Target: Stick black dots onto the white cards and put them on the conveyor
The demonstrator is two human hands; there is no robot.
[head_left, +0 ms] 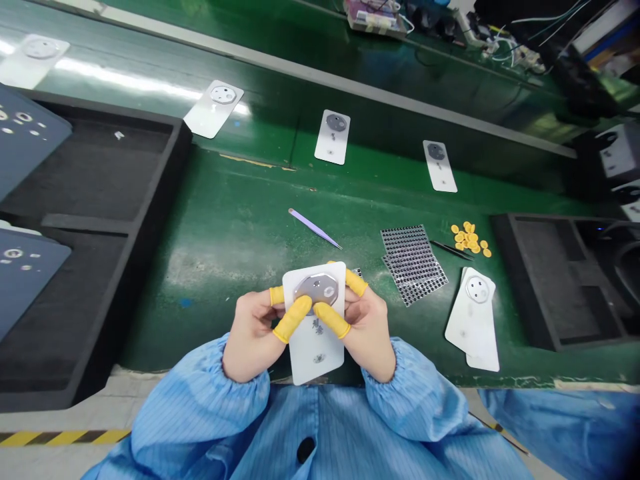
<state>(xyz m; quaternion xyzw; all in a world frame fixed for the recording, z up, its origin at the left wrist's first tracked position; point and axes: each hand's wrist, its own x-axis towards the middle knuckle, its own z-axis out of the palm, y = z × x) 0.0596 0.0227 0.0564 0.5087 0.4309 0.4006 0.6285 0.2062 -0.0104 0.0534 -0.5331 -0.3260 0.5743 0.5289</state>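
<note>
From where I stand, the left hand (255, 337) and the right hand (369, 327) both hold a thin, flat white panel with round corners (306, 343) over the front edge of the shiny green table (225, 220), thumbs in stretchy yellow finger covers (293, 320) on the low part of its shiny grey round plate (311, 287). That plate is already on, so that bit looks done, but I can't tell if it's stuck down all the way. Off to the right lie overlapping white panels (483, 333) and silvery sheets of little black dots (407, 250), with no hand on them.
</note>
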